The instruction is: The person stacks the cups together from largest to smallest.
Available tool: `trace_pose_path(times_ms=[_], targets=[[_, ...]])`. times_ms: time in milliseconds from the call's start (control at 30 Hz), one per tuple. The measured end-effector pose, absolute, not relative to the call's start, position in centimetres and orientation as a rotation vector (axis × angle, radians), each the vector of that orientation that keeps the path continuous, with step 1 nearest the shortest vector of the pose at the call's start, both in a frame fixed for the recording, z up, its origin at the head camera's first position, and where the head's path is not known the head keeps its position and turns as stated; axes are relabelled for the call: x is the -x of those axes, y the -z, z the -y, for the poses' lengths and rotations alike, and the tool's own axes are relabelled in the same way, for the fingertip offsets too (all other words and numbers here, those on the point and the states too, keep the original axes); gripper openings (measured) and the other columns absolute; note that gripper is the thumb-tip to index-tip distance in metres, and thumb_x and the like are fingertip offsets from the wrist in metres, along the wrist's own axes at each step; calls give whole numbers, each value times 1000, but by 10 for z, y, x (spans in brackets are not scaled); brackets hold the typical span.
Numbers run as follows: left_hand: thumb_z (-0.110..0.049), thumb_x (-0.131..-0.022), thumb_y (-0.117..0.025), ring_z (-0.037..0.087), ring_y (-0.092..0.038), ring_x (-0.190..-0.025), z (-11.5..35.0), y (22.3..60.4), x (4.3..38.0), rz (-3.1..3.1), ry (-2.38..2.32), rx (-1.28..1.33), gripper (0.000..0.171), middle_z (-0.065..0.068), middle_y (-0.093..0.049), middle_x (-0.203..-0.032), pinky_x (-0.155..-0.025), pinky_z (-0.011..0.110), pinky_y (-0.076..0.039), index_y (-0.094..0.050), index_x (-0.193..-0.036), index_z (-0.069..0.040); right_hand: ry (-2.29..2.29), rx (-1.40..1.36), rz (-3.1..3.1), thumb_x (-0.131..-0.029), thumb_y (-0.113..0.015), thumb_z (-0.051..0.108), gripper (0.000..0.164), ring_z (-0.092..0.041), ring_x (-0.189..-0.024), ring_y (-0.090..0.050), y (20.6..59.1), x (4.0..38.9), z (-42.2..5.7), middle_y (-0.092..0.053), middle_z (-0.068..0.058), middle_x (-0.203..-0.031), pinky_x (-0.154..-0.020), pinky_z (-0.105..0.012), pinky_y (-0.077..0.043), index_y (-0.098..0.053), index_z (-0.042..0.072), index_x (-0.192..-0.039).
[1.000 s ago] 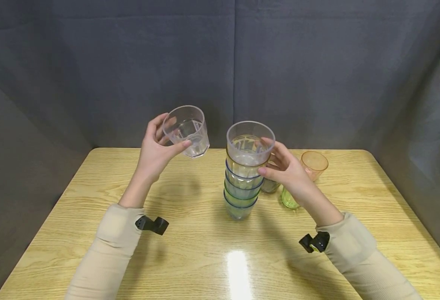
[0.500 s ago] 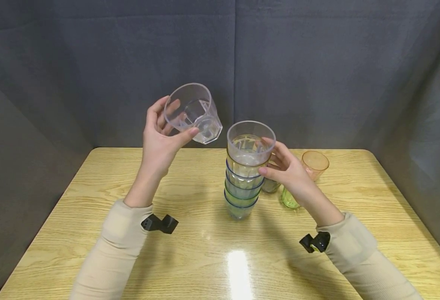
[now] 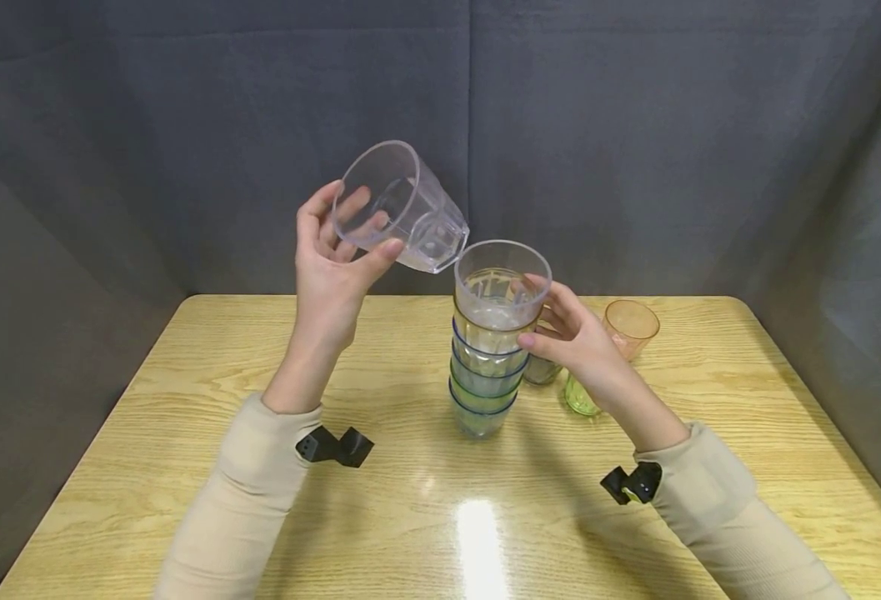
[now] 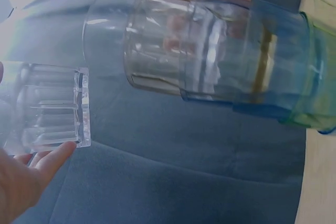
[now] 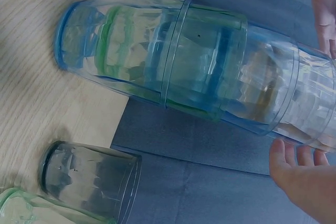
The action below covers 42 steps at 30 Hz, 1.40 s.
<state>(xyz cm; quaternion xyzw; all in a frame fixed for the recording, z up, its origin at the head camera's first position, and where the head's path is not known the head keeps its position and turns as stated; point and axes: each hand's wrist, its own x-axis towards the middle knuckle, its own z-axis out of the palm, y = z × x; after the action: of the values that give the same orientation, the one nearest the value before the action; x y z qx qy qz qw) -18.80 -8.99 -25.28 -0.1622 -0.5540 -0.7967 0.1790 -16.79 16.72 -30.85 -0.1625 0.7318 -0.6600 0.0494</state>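
Note:
My left hand (image 3: 326,279) holds a clear plastic cup (image 3: 440,225) in the air, thumb on the near side and fingers behind. The cup is tipped, its mouth toward the upper left and its faceted base toward the top of a tall stack of nested cups (image 3: 485,367). In the left wrist view a gap shows between that held cup (image 4: 52,108) and the stack. My right hand (image 3: 578,333) grips the stack near its top from the right, with some fingertips hidden behind it. The stack stands upright; a clear cup tops it, above yellowish, blue and green tinted ones.
Behind my right hand stand an orange cup (image 3: 631,325) and a green cup (image 3: 579,400), partly covered. A grey cup (image 5: 84,177) is close beside the stack. The wooden table (image 3: 185,467) ends at a dark curtain (image 3: 222,125).
My left hand has lifted the clear cup up and rightward and tipped it further, so its base has come closer to the stack's rim. The right hand and stack have stayed put.

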Motion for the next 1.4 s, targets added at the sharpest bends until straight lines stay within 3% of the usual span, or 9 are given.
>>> trace_pose_path(times_ms=[67,167,367,467,600,700,867,1233,1400], targets=[[-48,-46,-90,30,-55,-121,87,251,187,1554,2251,475,112,11,-50,-137,-88,25,-56,-35,-136,-11,2018,498,-2227,-89,-65,5,70,-14,-130,-42,309,168,-167,-32,-14,-154,-101,-14,-42,-28,5,-148],[-49,-47,-89,32,-55,-122,83,248,185,1543,2261,493,111,15,-48,-139,-88,24,-56,-35,-136,-11,2028,505,-2220,-88,-65,4,69,-5,-124,-45,309,168,-167,-33,-16,-154,-100,-14,-42,-28,4,-147],[-48,-47,-89,27,-58,-117,72,243,182,1490,2307,548,111,18,-46,-140,-87,23,-56,-34,-137,-10,2037,509,-2200,-89,-65,6,70,-3,-120,-48,309,168,-167,-33,-18,-153,-98,-15,-45,-28,4,-148],[-46,-48,-89,23,-60,-113,66,243,182,1470,2320,593,111,18,-47,-139,-87,23,-56,-34,-137,-9,2026,495,-2209,-89,-66,7,70,-6,-120,-49,309,168,-168,-33,-18,-153,-96,-15,-46,-28,5,-148],[-48,-48,-88,27,-59,-115,58,243,182,1500,2305,644,112,21,-46,-140,-86,22,-56,-33,-138,-7,2006,479,-2231,-89,-67,10,71,-20,-128,-45,310,168,-169,-33,-16,-154,-98,-16,-46,-28,6,-148],[-53,-48,-86,36,-55,-121,53,243,182,1573,2276,668,116,22,-46,-141,-87,21,-55,-31,-139,-6,2002,476,-2238,-89,-66,9,70,-29,-136,-38,311,168,-169,-32,-16,-154,-108,-27,-41,-28,7,-148],[-56,-50,-83,42,-49,-126,47,246,181,1681,2249,712,117,21,-45,-143,-89,21,-55,-29,-141,-6,2002,479,-2240,-89,-65,8,69,-32,-139,-33,312,168,-170,-33,-17,-153,-118,-48,-27,-28,5,-147],[-49,-54,-83,37,-49,-129,50,247,181,1734,2253,734,112,17,-45,-144,-99,34,-52,-31,-145,-8,1983,470,-2249,-89,-64,5,69,-32,-139,-33,315,170,-169,-33,-18,-152,-118,-48,-28,-28,5,-147],[-56,-52,-81,31,-52,-127,50,247,182,1797,2225,729,117,18,-46,-144,-105,41,-47,-31,-146,-9,1973,466,-2258,-89,-63,6,67,-29,-138,-35,315,170,-169,-35,-17,-151,-117,-45,-31,-29,6,-147]])
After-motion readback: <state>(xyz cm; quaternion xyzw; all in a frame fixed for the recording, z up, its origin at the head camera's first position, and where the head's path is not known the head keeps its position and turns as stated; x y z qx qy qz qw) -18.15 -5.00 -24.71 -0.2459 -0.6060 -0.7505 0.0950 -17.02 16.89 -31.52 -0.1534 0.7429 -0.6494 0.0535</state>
